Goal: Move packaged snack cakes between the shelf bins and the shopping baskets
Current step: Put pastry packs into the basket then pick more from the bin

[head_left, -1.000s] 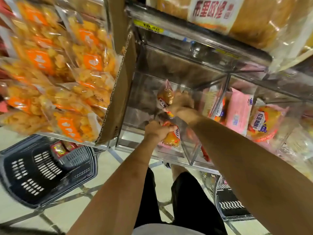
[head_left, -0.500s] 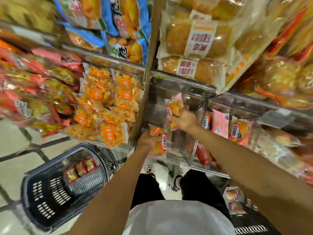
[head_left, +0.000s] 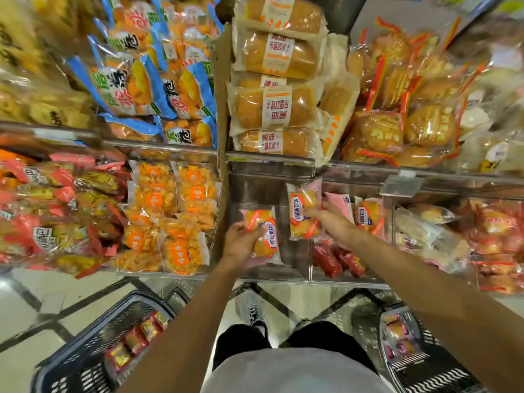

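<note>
Head: two hands [head_left: 241,241] [head_left: 333,226]; two snack cakes [head_left: 262,232] [head_left: 303,212].

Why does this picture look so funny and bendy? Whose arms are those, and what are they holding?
The camera sits on a person's head and looks down, so you see what they see. Its wide lens bends the edges. The two arms belong to that person, who stands in a shop. The left hand holds one snack cake in a clear wrapper. The right hand holds another snack cake. Both are in front of a clear shelf bin. On the floor, a dark basket on the left holds red packets, and another basket on the right holds more cakes. The shelves above are full of bagged bread.
</note>
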